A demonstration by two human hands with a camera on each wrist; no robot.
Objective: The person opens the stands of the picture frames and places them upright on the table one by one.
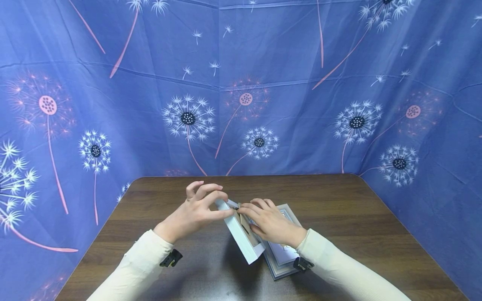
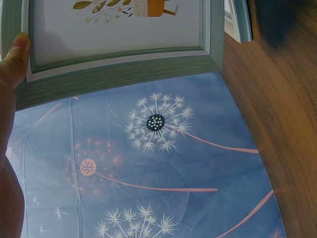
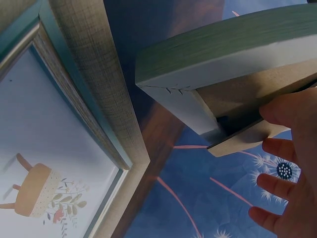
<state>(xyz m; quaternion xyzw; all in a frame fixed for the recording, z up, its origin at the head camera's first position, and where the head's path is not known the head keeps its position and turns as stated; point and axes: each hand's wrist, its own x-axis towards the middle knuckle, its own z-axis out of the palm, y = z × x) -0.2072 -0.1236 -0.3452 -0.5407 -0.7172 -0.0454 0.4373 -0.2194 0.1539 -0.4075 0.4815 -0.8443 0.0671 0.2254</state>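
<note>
Left: left hand (image 1: 198,211) pinches the far end of a green wooden picture frame (image 2: 121,78), thumb along its border. Frame stands tilted mid-table, its long edge running far-left to near-right; whether its underside touches the wood-grain table (image 1: 331,200), cannot tell. Printed face turned left, open back turned right. In that back, a brown board flap (image 3: 240,139) sits angled out, dark gap behind it; stand leg or backing board, unclear. Right hand (image 1: 272,224) holds the flap's edge between its digits. Key relation, as I judge it: flap lies just left of the right hand and nearest it, while the left anchors the far end. Right: beige frame with teal trim (image 3: 94,64) lies face up, partly beneath the right hand.
</note>
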